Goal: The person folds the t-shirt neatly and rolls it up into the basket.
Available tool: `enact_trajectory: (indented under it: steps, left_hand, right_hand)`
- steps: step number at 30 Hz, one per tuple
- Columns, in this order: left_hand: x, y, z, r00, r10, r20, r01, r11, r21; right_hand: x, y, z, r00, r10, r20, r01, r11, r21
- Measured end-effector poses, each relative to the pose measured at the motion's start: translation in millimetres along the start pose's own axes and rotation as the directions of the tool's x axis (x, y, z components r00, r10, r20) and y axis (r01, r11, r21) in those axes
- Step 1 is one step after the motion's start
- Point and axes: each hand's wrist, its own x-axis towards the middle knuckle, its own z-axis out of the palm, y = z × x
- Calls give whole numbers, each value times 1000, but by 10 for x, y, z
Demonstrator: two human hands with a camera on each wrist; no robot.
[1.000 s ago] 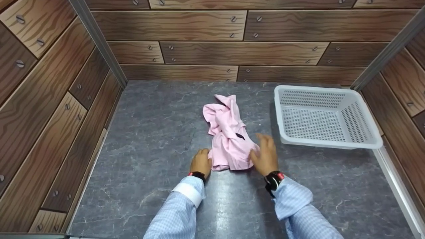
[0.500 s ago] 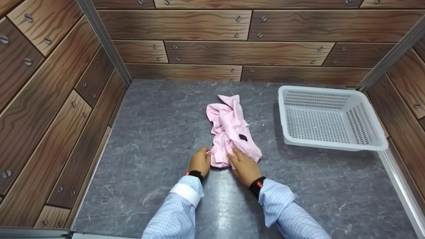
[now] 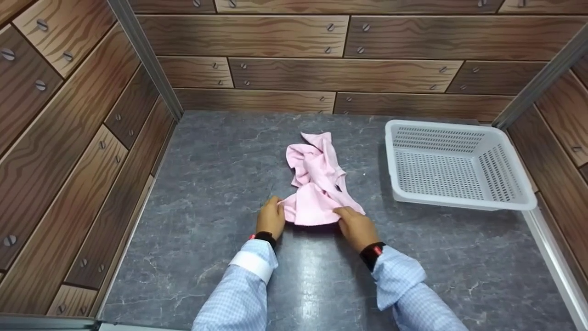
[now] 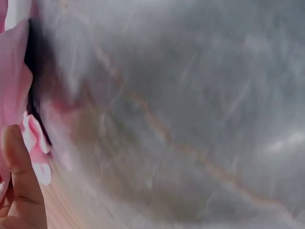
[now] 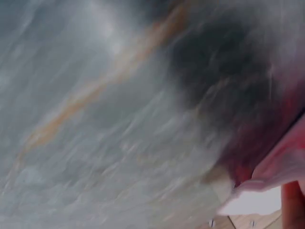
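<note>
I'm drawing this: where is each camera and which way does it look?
Head: on the head, facing forward and down at cloth, basket and table; left hand, right hand and sleeves show.
Left wrist: worn there, facing the table, cloth at left; left fingers show.
Right wrist: worn there, facing the table, cloth at lower right; right fingers barely show.
Both wrist views share cloth and table.

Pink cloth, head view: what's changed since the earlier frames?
The right hand moved from the right side of the pink cloth to its near edge and now grips it. The left hand, already at the near-left corner, shifted slightly left. The near edge is now lifted between the hands, covering most or all of the black patch. The perforated plastic basket stayed put.
</note>
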Motion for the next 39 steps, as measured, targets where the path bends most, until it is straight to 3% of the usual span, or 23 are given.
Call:
enact_trajectory:
  steps: [4,8,12,18,23,27,30,32,36,39]
  left_hand:
    - [72,-43,-105,998,-16,-54,15,1000,-15]
    - [155,-93,-257,993,-73,-95,69,997,-40]
    - [210,-202,-434,981,-116,-153,107,992,-62]
    - [215,-519,-712,953,-191,-235,182,981,-60]
    - [146,-770,-895,922,-333,-198,337,942,-14]
    - [99,-889,-914,912,-388,-136,398,916,57]
    - [85,-914,-870,918,-376,-128,391,912,127]
    - [87,-895,-820,930,-329,-166,357,915,187]
    - [94,-786,-647,967,-113,-230,180,938,296]
    - [69,-636,-471,985,53,-166,-2,957,290]
  right_hand:
    - [-20,122,-154,999,-29,-43,30,999,31]
    - [-69,285,-283,997,-50,-53,53,997,47]
    - [-159,431,-347,998,-58,-30,59,998,37]
    - [-302,512,-322,997,-43,70,41,998,37]
    - [-376,499,-294,982,-29,188,20,999,50]
    - [-396,496,-292,972,-33,233,17,997,71]
    - [-395,492,-296,970,-43,240,22,996,86]
    - [-391,475,-309,971,-45,236,25,996,86]
    - [-347,390,-318,982,-18,190,4,997,75]
    - [-278,300,-289,987,55,152,-66,995,72]
